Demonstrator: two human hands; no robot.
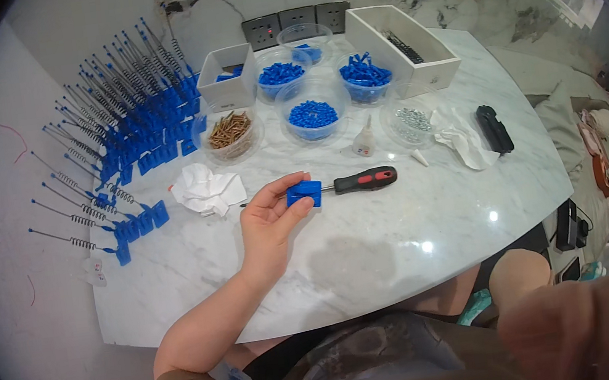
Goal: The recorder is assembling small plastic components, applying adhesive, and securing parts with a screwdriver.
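Observation:
My left hand (272, 221) is closed on a small blue plastic block (305, 194), thumb in front and fingers behind. A screwdriver with a black and red handle (366, 180) lies just right of it; its shaft runs behind the block and my hand, so part of it is hidden. My right hand (577, 331) is raised close to the camera at the lower right, away from the table. Motion smears its fingers, and whether it holds anything cannot be made out.
Blue-based spring stems (134, 120) stand in rows at the left. Behind my hand are tubs of brown screws (230, 132), blue caps (312, 114) and silver pieces (411, 124), a white box (412, 76), a glue bottle (364, 138), crumpled tissue (208, 189) and a black tool (494, 129).

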